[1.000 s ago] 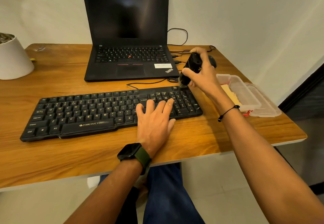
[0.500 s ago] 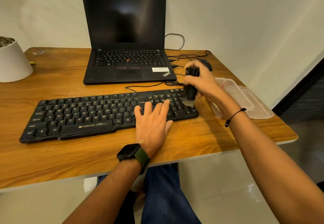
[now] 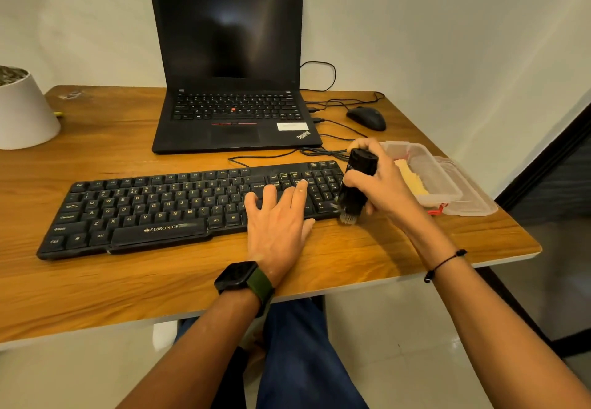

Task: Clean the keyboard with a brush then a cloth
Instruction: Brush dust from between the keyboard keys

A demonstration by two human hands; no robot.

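Left hand flat, fingers spread; right hand curled, gripping.

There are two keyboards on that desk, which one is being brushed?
The separate black keyboard nearest the person: the left hand rests on it and the right hand holds the brush at its right end. The laptop's own keys are untouched.

we see a desk workspace, office or home study: a wooden tabletop against a plain wall, open laptop at twelve o'clock, mouse at one, keyboard centred.
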